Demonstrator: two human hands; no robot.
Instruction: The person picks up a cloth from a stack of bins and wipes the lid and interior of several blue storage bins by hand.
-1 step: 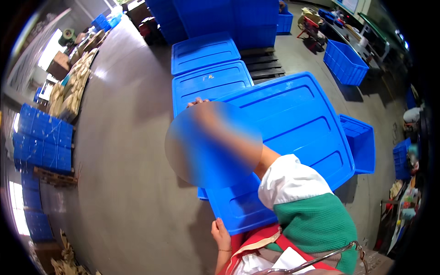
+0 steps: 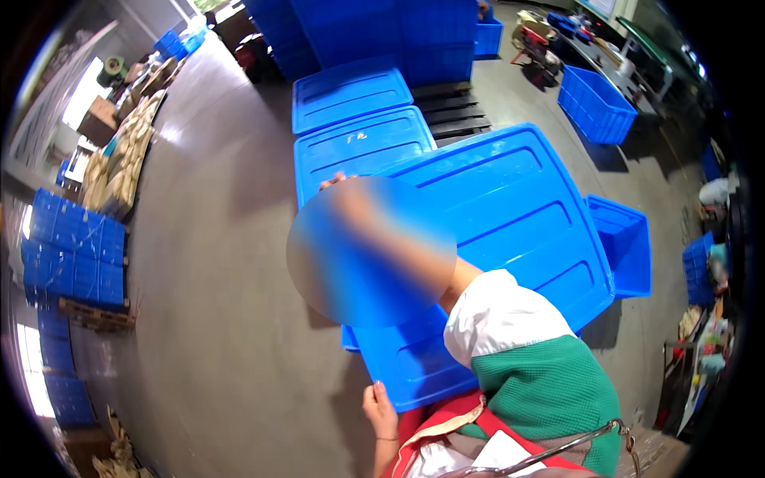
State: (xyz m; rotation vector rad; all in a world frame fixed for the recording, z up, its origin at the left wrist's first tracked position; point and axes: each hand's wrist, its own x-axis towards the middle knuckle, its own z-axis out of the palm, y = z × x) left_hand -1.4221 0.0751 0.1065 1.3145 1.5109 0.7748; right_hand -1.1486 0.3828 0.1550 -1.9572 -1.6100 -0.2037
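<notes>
A large blue plastic lid (image 2: 510, 215) with raised ribs lies tilted across the view in front of me. My left hand (image 2: 381, 408) grips its near left corner, thumb on top. Across the lid reaches my right arm, in a green and white sleeve. A round blurred patch hides most of my right hand (image 2: 339, 180); its few visible fingers are bent at the lid's far left edge. Part of another blue piece (image 2: 350, 338) shows under the lid's left side. Beyond stand two blue lidded boxes (image 2: 362, 147), one behind the other.
Tall blue crates (image 2: 382, 36) are stacked at the back beside a dark pallet (image 2: 450, 110). An open blue crate (image 2: 629, 247) stands right of the lid, another (image 2: 598, 103) farther back. Wrapped blue stacks (image 2: 76, 247) line the left, and a cluttered shelf (image 2: 689, 374) the right.
The view has shifted very slightly. Both hands keep their places on the lid.
</notes>
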